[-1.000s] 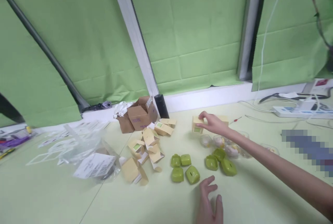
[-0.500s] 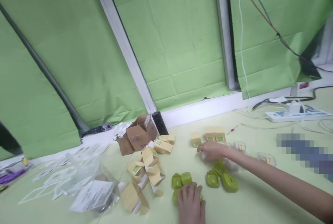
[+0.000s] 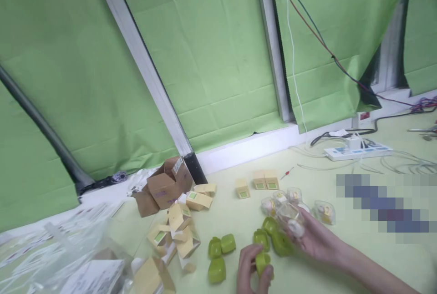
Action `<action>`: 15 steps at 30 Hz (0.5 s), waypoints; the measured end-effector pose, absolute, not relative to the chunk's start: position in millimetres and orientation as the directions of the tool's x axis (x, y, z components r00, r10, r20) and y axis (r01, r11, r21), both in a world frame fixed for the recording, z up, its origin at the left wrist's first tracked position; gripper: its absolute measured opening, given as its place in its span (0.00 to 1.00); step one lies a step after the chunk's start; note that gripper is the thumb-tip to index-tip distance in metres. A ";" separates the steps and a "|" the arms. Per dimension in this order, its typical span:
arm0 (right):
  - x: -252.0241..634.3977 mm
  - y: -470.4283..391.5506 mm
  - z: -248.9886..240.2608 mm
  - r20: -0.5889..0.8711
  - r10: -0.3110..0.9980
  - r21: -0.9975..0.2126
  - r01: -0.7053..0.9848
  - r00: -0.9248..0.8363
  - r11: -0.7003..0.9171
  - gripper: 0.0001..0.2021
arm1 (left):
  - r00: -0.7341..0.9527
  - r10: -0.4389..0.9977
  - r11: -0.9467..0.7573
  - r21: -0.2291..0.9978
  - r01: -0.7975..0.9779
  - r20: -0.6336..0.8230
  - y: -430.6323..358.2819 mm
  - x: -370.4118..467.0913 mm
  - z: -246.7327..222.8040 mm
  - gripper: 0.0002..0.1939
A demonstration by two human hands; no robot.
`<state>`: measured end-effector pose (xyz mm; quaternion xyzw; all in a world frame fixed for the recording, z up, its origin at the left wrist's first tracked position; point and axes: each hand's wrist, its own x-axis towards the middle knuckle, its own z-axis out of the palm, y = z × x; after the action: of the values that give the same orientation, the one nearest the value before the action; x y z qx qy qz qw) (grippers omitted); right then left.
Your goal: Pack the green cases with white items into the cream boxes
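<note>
The person's hands are apart, each with something in its grip. The left hand (image 3: pixel 246 267) has thumb and fingers closed around a green container (image 3: pixel 262 261), close to the surface (image 3: pixel 235 214). The right hand (image 3: pixel 316 238) grasps a clear plastic package (image 3: pixel 288 214), held over the green lidded pieces (image 3: pixel 282 244) just beside it. More clear packages (image 3: pixel 268 206) lie beyond that hand. Three green containers (image 3: pixel 217 270) sit together left of the left hand. Farther back stand small yellow boxes (image 3: pixel 242 190), with a brown carton (image 3: pixel 167 189) farther left
</note>
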<state>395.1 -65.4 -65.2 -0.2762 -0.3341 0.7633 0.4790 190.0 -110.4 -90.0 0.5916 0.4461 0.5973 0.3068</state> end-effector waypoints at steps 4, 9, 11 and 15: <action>414.6 -81.0 -76.6 -0.329 0.914 -0.649 -0.647 -0.237 -0.401 0.13 | -0.076 0.976 -0.213 0.966 -0.144 0.204 -110.5 205.8 -74.1 0.22; 431.0 -88.2 -73.8 -0.444 0.889 -0.687 -0.594 -0.112 -0.418 0.15 | 0.042 0.996 0.085 0.915 -0.393 -0.075 -106.7 226.5 -46.1 0.22; 435.2 -89.3 -69.5 -0.435 0.897 -0.727 -0.555 -0.082 -0.404 0.15 | 0.131 0.986 0.150 0.882 -0.447 -0.102 -102.4 232.8 -36.9 0.21; 441.6 -86.0 -63.1 -0.342 0.939 -0.853 -0.411 -0.026 -0.322 0.14 | 0.236 0.967 0.202 0.865 -0.459 -0.101 -87.0 238.7 -33.4 0.21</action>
<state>441.6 -86.0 -63.1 -0.4749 -0.2783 0.6600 0.5113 238.7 -87.0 -33.4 0.3682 0.3448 0.5132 0.6944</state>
